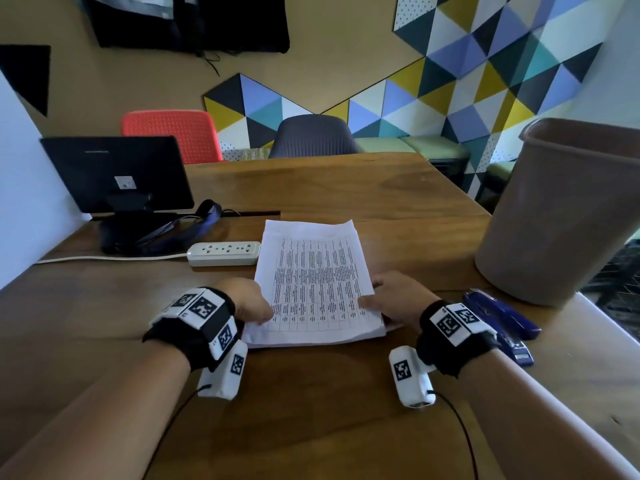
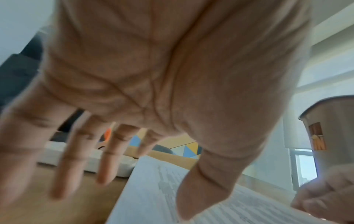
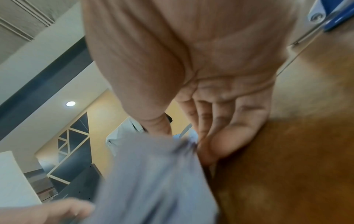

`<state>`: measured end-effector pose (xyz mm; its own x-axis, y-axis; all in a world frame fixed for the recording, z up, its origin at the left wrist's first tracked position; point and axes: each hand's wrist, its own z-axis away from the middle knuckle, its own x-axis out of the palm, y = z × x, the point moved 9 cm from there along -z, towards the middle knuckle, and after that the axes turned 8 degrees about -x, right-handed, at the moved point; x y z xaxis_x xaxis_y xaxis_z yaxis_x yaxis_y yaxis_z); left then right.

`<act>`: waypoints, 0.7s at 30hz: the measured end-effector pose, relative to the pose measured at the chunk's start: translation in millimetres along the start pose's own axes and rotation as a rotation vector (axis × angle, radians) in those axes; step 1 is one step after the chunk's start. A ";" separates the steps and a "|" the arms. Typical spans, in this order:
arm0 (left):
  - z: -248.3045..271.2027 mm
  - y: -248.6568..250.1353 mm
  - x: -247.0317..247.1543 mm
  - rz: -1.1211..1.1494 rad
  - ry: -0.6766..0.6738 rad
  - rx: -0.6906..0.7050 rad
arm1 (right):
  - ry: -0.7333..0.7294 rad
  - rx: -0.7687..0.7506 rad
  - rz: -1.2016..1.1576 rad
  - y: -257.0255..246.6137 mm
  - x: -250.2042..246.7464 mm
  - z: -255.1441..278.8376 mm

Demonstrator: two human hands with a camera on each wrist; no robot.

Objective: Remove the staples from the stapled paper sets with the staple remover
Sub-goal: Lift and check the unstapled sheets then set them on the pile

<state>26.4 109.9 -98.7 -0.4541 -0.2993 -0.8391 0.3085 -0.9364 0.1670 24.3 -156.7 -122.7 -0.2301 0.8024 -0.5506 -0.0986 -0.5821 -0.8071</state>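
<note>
Both hands flank the paper stack (image 1: 313,289) on the wooden table (image 1: 346,403): left hand (image 1: 247,301) flat-fingered, thumb on its near-left edge; right hand (image 1: 394,294) pinching its near-right edge. Blue staple remover (image 1: 502,320) lies just right, nearer that hand. Staple indiscernible

one paper stack (image 1: 313,282), two hands, one stapler (image 1: 502,315), one bin (image 1: 561,216)

right hand (image 3: 216,84) fingertips hidden under paper stack (image 3: 153,181), blurred
</note>
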 end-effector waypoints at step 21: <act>-43.5 117.9 -4.5 -0.420 -0.050 0.164 | 0.067 0.154 -0.079 23.2 -37.7 -34.2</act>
<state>101.2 8.7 -97.8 -0.5527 0.1084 -0.8263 -0.0463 -0.9940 -0.0994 63.9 -196.0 -128.0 -0.1511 0.8502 -0.5043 -0.2619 -0.5264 -0.8089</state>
